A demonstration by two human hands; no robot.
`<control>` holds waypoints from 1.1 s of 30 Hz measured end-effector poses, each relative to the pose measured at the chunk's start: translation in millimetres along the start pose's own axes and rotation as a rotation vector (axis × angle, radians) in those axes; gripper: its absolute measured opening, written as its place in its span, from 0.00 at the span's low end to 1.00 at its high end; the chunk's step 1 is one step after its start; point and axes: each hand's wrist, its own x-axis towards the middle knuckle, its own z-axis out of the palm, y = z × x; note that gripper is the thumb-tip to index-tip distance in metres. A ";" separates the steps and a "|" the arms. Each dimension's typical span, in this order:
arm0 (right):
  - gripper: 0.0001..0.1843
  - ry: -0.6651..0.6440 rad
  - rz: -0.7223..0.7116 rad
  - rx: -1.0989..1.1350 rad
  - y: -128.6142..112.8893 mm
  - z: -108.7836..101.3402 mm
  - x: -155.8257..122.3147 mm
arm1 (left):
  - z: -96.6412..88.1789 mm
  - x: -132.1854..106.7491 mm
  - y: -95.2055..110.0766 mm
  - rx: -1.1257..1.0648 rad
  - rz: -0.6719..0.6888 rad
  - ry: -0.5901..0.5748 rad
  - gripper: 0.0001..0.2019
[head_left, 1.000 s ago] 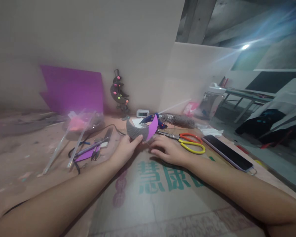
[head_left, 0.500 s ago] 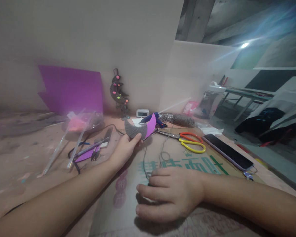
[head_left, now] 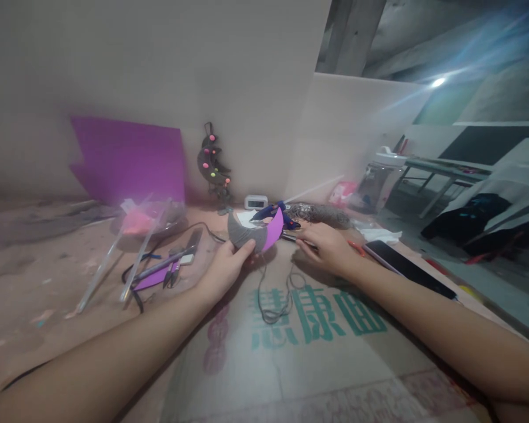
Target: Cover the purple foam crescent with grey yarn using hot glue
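My left hand [head_left: 224,267] pinches a grey crescent-shaped piece [head_left: 245,235] with a purple backing [head_left: 274,230], held upright above the cardboard sheet [head_left: 300,346]. My right hand [head_left: 328,247] lies over the red and yellow scissors [head_left: 357,248], fingers closed around the blades near the pivot. A dark thread [head_left: 273,294] trails in loops from the crescent down onto the cardboard. A blue glue gun [head_left: 271,212] lies just behind the crescent.
A purple sheet [head_left: 130,157] leans on the wall beside a finished dark crescent ornament [head_left: 212,164]. Glue sticks [head_left: 110,255], a pink bag [head_left: 141,220], a small clock [head_left: 255,202], a grey yarn roll [head_left: 320,214], a phone [head_left: 408,269] and a jar [head_left: 377,179] surround the work spot.
My right hand went from beside the crescent back toward me, drawing thread out, then forward and right onto the scissors. The left hand kept the crescent almost still.
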 end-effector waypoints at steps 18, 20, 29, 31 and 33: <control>0.18 -0.156 0.145 0.031 6.5 22.5 -7.2 | -1.2 1.3 -7.1 0.118 0.166 -0.113 0.18; 0.17 -0.158 0.159 0.007 7.1 23.2 -8.5 | -1.1 1.2 -7.0 0.132 0.171 -0.119 0.18; 0.19 -0.057 0.566 0.109 6.8 5.8 3.5 | -0.9 4.2 -13.3 0.132 0.157 -0.137 0.18; 0.23 -0.027 0.732 0.311 9.8 8.0 12.9 | -1.1 5.0 -14.9 0.131 0.169 -0.131 0.18; 0.27 -0.013 0.814 0.461 17.8 17.8 24.0 | -1.2 5.6 -16.2 0.129 0.185 -0.123 0.17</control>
